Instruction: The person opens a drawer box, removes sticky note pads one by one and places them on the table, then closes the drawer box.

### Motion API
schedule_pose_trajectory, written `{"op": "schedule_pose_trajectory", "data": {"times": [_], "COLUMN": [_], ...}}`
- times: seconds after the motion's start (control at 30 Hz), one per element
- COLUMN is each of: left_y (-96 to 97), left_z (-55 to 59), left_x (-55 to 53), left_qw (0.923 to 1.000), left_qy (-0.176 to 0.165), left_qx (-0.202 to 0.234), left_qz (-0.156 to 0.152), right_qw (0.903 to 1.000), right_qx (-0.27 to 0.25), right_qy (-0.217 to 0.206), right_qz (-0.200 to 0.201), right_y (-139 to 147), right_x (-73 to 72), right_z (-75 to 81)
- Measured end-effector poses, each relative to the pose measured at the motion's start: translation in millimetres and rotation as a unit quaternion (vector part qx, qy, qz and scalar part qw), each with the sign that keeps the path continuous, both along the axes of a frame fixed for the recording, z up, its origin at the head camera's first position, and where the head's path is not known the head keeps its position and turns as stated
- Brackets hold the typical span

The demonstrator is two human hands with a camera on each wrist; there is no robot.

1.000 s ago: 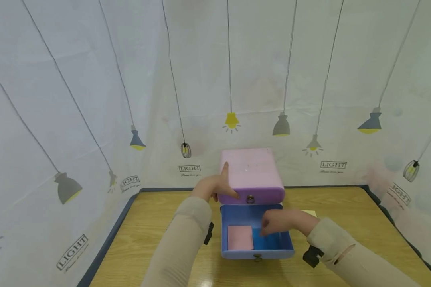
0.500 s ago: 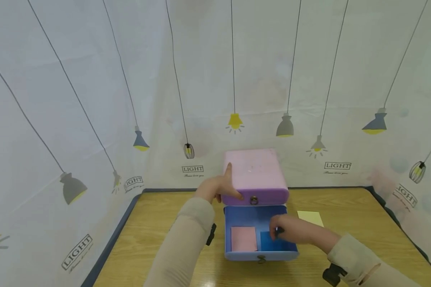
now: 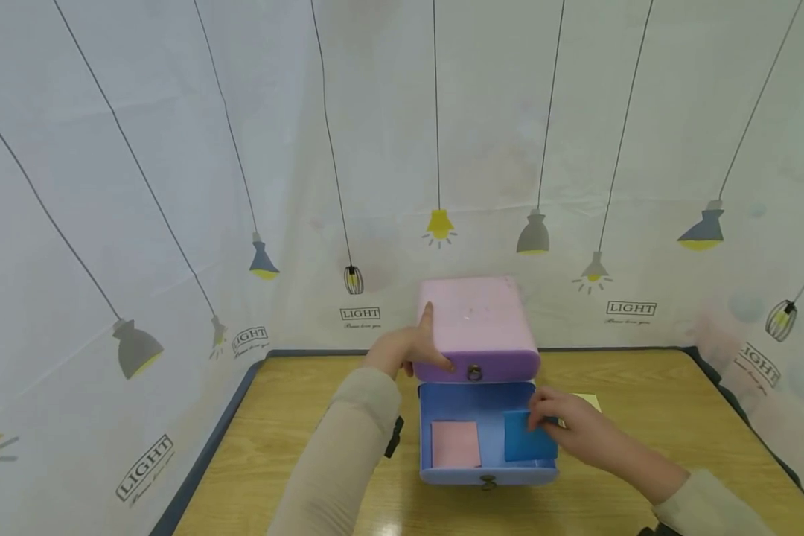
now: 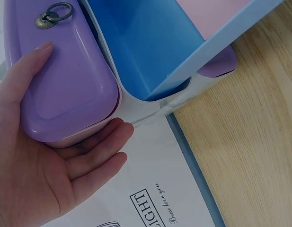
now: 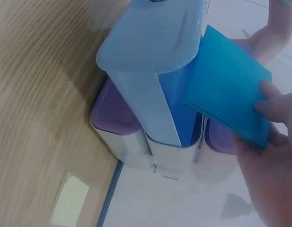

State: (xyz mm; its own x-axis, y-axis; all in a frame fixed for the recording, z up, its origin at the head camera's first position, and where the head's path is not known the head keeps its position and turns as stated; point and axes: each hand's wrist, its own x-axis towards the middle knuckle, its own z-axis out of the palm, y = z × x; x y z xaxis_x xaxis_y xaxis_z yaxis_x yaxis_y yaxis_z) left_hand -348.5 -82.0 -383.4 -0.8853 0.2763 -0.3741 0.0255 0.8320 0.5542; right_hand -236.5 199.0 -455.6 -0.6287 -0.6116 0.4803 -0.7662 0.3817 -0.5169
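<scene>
A small drawer cabinet with a pink top stands at the back of the table, its blue middle drawer pulled out. My left hand rests spread on the cabinet's left front corner. In the left wrist view, its thumb lies on the purple top drawer, and the other fingers lie along the side. My right hand pinches a square stack of blue sticky notes between thumb and fingers, tilted over the drawer's right side. Flat in the drawer's left part lies a pink square of sticky notes.
A pale yellow sticky note lies on the wooden table right of the cabinet, partly behind my right hand in the head view. Ring pulls stick out from the drawer fronts. A lamp-printed cloth hangs close behind.
My right hand has moved right and come up from inside the drawer with the blue sticky notes, which lay low beside the pink ones. The left hand has kept its place on the cabinet.
</scene>
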Motion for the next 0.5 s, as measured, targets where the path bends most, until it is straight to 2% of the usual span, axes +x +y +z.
{"op": "schedule_pose_trajectory", "data": {"times": [0.07, 0.2, 0.33, 0.4, 0.5], "left_y": [0.0, -0.5, -0.4, 0.0, 0.4], "left_z": [-0.2, 0.2, 1.3, 1.5, 1.7], "left_x": [-0.5, -0.2, 0.6, 0.9, 1.2], "left_qw": [1.0, 1.0, 1.0, 0.9999, 0.9999], "left_qy": [0.001, 0.0, -0.002, -0.002, 0.0], "left_qx": [-0.003, -0.001, 0.008, 0.013, 0.015], "left_qz": [-0.001, 0.0, 0.001, 0.0, -0.001], "right_qw": [0.9993, 0.9937, 0.9869, 0.9859, 0.9849], "right_qx": [-0.021, -0.056, -0.066, -0.059, -0.035], "right_qy": [0.026, 0.066, 0.088, 0.084, 0.056], "right_qz": [-0.015, -0.071, -0.118, -0.132, -0.16], "right_y": [5, 18, 29, 35, 44], "right_x": [3.3, 10.0, 15.7, 19.1, 24.5], "right_z": [-0.4, -2.6, -6.0, -8.9, -13.8]}}
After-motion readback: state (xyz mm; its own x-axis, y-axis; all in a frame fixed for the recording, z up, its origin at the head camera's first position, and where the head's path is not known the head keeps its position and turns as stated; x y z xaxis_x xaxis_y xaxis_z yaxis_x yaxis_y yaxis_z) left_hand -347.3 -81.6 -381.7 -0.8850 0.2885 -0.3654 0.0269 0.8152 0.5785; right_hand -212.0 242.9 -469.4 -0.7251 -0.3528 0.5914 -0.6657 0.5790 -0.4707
